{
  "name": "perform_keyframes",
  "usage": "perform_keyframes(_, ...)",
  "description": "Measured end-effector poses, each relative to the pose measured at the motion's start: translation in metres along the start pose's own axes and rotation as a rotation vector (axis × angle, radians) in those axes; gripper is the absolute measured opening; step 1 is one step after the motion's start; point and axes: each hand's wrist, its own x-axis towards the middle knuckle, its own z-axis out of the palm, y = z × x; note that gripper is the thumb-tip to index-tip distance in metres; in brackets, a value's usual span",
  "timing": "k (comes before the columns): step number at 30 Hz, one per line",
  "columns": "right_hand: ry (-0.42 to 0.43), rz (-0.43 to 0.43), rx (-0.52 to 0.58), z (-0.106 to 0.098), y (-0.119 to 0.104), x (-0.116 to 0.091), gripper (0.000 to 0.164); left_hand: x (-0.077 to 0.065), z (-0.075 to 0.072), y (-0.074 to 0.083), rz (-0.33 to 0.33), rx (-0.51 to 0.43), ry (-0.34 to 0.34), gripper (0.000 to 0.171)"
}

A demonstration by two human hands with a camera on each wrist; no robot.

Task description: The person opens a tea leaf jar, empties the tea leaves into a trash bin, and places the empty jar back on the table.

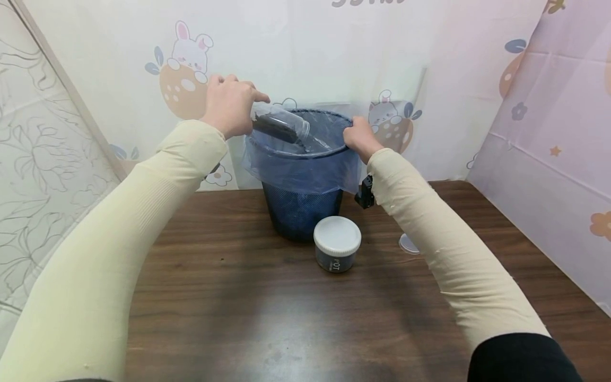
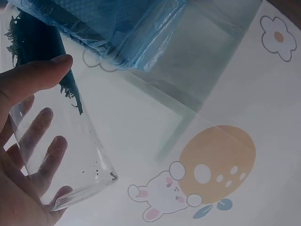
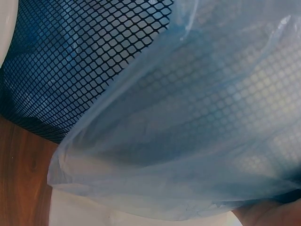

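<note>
My left hand (image 1: 232, 106) grips a clear jar (image 1: 278, 121), tipped with its mouth down over the trash can (image 1: 302, 209). Dark dried leaves (image 2: 36, 37) lie along the jar's lower side towards the mouth, and a few crumbs stick near its base. In the left wrist view, thumb and fingers wrap the clear wall. My right hand (image 1: 361, 138) holds the can's rim at the right side, over the blue plastic liner (image 3: 155, 146) folded down outside. Only a bit of that hand shows in the right wrist view.
A tub with a white lid (image 1: 338, 236) stands on the wooden table (image 1: 229, 297) just in front of the trash can. A small round lid (image 1: 408, 244) lies by my right forearm. Behind the can hangs a printed wall cloth (image 1: 296, 53).
</note>
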Motion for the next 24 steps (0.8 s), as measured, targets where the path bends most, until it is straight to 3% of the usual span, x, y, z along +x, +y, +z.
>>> perform_keyframes(24,-0.026,0.015,0.022,0.0004,0.0014,0.0008,0.061,0.0044,-0.0030,0.0010,0.016,0.070,-0.001,0.070)
